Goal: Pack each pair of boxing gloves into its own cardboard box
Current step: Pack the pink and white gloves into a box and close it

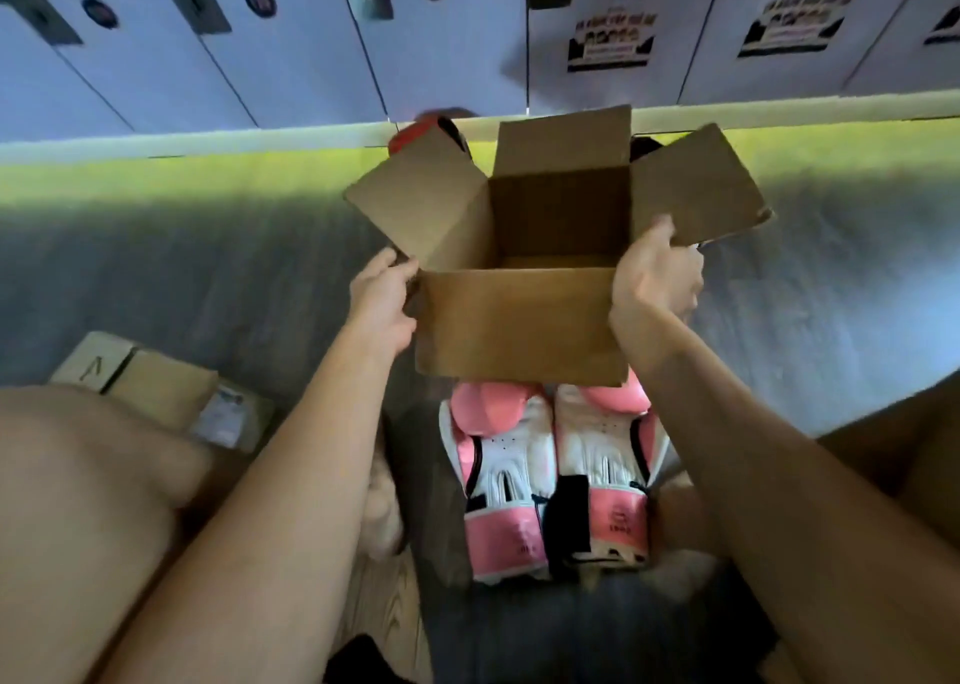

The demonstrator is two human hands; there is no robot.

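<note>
Gripping the cardboard box [519, 319], left hand [382, 298] and right hand [649, 278] hold it over pink gloves [550, 475], red glove [410, 135] behind.

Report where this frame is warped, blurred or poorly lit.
Head view: the wide-angle lens bends the lockers and the floor edge. Head view: a yellow-green light strip glows under them and the nearer floor is in shadow. Head view: the locker labels are smeared. Head view: the cardboard box, gripped by the left hand and right hand, is fairly sharp, and the pink-and-white gloves are dim.
</note>
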